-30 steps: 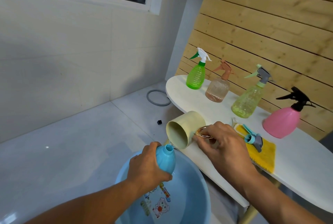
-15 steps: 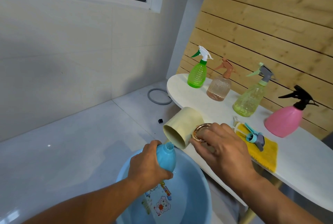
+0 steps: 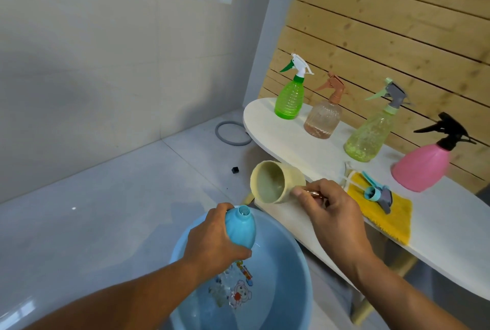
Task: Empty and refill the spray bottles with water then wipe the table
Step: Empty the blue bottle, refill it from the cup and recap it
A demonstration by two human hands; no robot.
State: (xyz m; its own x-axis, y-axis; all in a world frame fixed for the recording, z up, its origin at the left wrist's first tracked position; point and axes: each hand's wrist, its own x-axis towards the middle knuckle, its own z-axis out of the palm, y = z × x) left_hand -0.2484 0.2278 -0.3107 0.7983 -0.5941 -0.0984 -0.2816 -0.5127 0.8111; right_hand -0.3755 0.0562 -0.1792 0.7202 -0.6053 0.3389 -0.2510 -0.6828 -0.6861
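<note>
Over the blue basin [image 3: 281, 311], the left hand [image 3: 212, 242] grips the uncapped blue spray bottle [image 3: 240, 226], neck pointing up. The right hand [image 3: 328, 213] holds the cream cup [image 3: 275, 182] by its handle, just above and right of that opening, mouth tipped towards it. Farther off, the white table [image 3: 437, 226] carries the trigger head [image 3: 377, 194] on a yellow cloth [image 3: 392, 221], with four capped bottles along a wood-slat wall [image 3: 397, 24].

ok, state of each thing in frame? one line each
blue bottle: uncapped, held over the basin by left hand
cream cup: tipped on its side, right hand on its handle
blue sprayer head: off, lying on yellow cloth
green, peach, yellow-green, pink bottles: capped, upright on table
basin: shallow water
</note>
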